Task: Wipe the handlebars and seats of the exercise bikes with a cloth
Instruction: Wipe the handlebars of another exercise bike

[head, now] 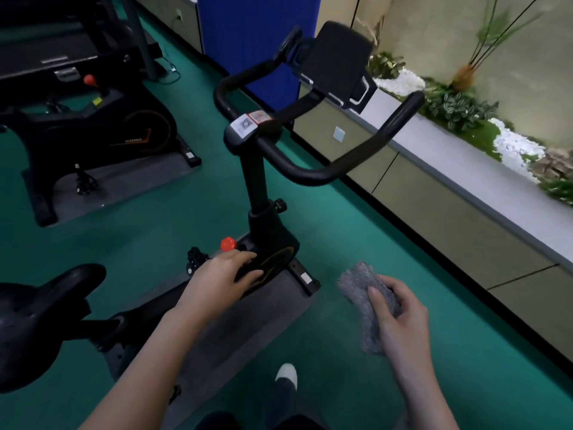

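Note:
A black exercise bike stands in front of me, its curved handlebar [325, 172] up at mid-frame and its black seat [46, 302] at the lower left. My right hand [400, 318] grips a crumpled grey cloth [359, 287] in the air, to the right of the bike and well below the handlebar. My left hand [223, 283] hovers with loosely curled fingers over the bike's frame, near a red knob [228, 244], and holds nothing.
A second black bike [93, 131] stands on a grey mat at the left, with a treadmill behind it. A low cabinet with a planter [465, 119] of greenery and white pebbles runs along the right. A blue panel [257, 35] stands behind. The floor is green.

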Available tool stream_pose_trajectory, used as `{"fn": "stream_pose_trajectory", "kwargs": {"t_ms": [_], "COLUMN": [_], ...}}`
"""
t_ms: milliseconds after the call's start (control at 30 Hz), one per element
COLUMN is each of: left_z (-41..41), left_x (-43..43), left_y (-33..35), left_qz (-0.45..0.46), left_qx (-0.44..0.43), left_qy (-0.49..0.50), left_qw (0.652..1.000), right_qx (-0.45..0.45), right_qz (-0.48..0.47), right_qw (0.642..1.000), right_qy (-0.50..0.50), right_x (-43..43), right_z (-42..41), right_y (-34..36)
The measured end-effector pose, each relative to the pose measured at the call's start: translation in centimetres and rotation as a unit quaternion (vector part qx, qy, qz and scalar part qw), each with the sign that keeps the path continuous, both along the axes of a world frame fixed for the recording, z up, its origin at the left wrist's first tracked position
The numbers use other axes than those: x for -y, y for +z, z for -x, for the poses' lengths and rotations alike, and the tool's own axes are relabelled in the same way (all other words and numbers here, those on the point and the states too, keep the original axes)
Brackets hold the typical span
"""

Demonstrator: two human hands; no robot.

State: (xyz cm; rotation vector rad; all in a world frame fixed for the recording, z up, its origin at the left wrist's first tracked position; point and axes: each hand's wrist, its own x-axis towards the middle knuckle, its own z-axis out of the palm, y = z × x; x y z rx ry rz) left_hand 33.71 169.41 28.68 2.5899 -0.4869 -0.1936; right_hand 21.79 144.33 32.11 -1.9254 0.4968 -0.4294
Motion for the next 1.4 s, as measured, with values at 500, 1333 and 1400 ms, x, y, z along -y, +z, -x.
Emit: {"fn": "stream_pose_trajectory", "kwargs": {"t_ms": [500, 1333, 1400], "left_z": [-10.1, -28.5, -28.9], "left_x": [4.1, 0.4, 0.4], "left_y": [5.6, 5.3, 5.0], "left_qz": [0.039, 0.174, 0.204], "left_qx": [0.089, 0.172, 0.173], "left_qy": [0.054, -0.178, -0.185], "left_qw": [0.994, 0.953, 0.946], "right_qx": [0.059, -0.045, -0.071], "right_qz": [0.008, 0.279, 0.294], "right_qw": [0.993, 0.959, 0.953], "right_qy": [0.099, 0.010, -0.004], "right_x": [3.0, -11.7, -12.7], "right_z": [-12.5, -30.7, -31.1], "right_y": [4.2, 5.3, 5.0]}}
